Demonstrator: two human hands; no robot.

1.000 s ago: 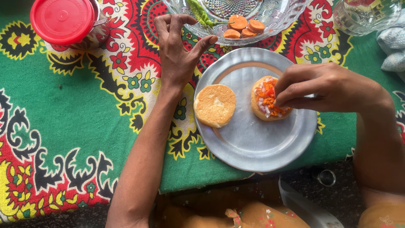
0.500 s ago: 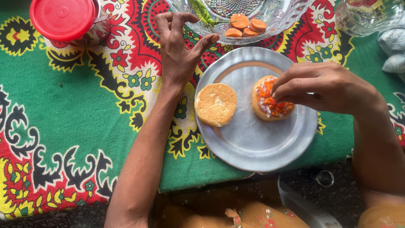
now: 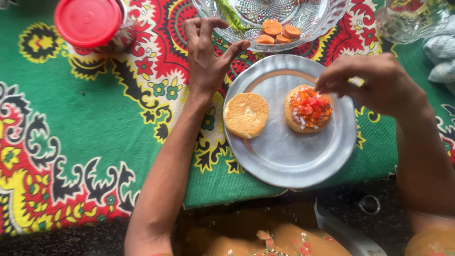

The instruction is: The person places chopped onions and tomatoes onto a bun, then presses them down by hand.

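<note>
Topped bun half point(image 3: 308, 109), heaped with chopped carrot and onion, sits on the right of the steel plate point(image 3: 290, 156), beside a plain bun half point(image 3: 246, 114). Right hand point(image 3: 374, 85) hovers just above it, fingertips pinched, contents unclear. Left hand point(image 3: 206, 57) rests loosely open, empty, touching the glass bowl point(image 3: 322, 19).

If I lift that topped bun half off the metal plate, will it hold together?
The topped bun half probably flexes, being soft bread. Its chopped vegetables sit loose and heaped, so tilting likely spills them. The metal plate looks smooth, so a push may slide it.
</note>
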